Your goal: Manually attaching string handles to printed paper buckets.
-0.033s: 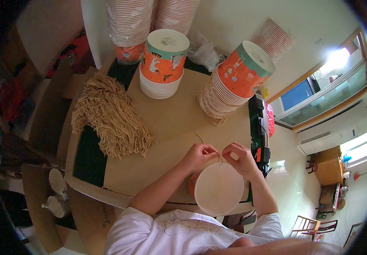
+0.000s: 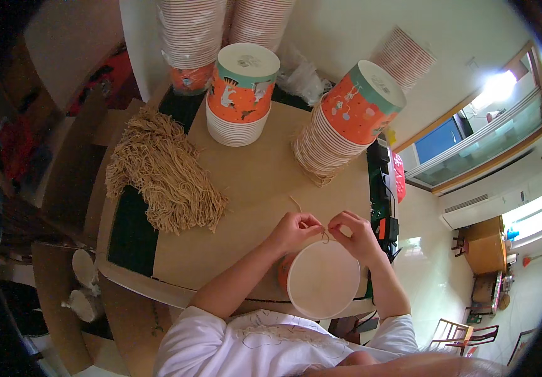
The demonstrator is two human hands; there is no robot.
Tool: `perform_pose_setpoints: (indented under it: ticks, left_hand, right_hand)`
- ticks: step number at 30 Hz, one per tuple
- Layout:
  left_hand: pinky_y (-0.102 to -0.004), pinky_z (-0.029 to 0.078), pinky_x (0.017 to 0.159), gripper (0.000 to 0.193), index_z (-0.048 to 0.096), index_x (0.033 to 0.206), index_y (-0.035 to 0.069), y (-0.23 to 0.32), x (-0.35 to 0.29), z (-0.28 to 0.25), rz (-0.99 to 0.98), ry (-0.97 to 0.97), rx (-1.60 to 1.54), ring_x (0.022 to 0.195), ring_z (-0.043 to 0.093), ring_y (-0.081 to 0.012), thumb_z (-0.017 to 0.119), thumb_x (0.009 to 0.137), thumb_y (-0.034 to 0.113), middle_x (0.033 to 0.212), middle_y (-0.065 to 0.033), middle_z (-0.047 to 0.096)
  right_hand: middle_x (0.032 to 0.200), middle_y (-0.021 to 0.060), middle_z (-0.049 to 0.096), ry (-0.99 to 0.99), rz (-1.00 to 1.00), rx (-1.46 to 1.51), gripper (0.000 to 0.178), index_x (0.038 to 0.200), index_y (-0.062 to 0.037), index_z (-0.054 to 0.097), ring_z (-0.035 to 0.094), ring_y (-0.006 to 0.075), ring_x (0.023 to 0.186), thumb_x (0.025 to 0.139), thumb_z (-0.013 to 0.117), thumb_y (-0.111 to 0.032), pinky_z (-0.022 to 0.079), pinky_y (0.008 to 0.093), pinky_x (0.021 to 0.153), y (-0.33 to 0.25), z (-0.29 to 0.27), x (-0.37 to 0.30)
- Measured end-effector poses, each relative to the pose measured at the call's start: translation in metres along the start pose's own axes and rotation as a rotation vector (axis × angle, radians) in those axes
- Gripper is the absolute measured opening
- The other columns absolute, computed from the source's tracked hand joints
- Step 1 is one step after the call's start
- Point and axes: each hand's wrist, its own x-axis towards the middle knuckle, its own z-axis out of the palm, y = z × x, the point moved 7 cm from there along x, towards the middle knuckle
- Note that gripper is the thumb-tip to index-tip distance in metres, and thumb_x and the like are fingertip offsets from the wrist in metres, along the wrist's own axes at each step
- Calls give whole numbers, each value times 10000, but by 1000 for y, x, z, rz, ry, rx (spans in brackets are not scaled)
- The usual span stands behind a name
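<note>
A paper bucket [image 2: 323, 283], white inside with an orange outer wall, is tipped toward me at the table's near edge. Just past its far rim, a thin tan cord [image 2: 325, 237] runs between my fingertips. My left hand [image 2: 297, 230] pinches the cord, and a loose end sticks up behind that hand. Close beside it, my right hand [image 2: 355, 235] also has thumb and finger closed on the cord. The bundle of matching tan cords [image 2: 167, 173] lies to the left on the table.
Upside-down stacks of orange and green paper buckets stand at the back middle [image 2: 240, 94] and back right [image 2: 355, 113]; cords hang around the right one. Wrapped stacks [image 2: 186, 31] rise behind. Power strips [image 2: 384, 182] line the right edge. Cardboard boxes [image 2: 57, 301] stand on the left.
</note>
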Motion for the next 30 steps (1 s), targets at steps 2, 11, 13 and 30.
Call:
perform_pose_setpoints:
  ticks: [2, 11, 13, 30]
  left_hand:
    - [-215, 463, 585, 175, 651, 833, 16, 2, -1, 1, -15, -16, -22, 637, 562, -56, 674, 791, 184, 722, -18, 644]
    - [-215, 446, 564, 138, 645, 837, 19, -1, -1, -1, -30, -25, -18, 616, 529, -44, 652, 801, 152, 689, 11, 610]
    - [-209, 439, 561, 134, 645, 832, 19, 0, -2, -1, -32, -11, -17, 614, 517, -40, 643, 806, 151, 691, 16, 603]
    - [-189, 368, 451, 115, 558, 898, 67, -13, 4, 1, -117, -39, -236, 522, 465, -42, 519, 867, 170, 759, -21, 634]
  right_hand:
    - [804, 92, 591, 6, -24, 43, 119, 838, -4, 598, 604, 219, 751, 731, 639, 27, 491, 285, 660, -5, 1, 1]
    - [800, 94, 590, -36, -70, -28, 111, 838, -12, 602, 608, 218, 751, 738, 634, 24, 493, 288, 658, -5, 2, 3]
    - [799, 92, 591, -22, -50, -14, 106, 835, -8, 601, 609, 211, 750, 738, 630, 24, 493, 283, 662, -3, 0, 2]
    - [809, 72, 624, -89, 153, 100, 77, 847, -3, 619, 606, 148, 746, 771, 603, 0, 488, 261, 673, 16, 11, 1]
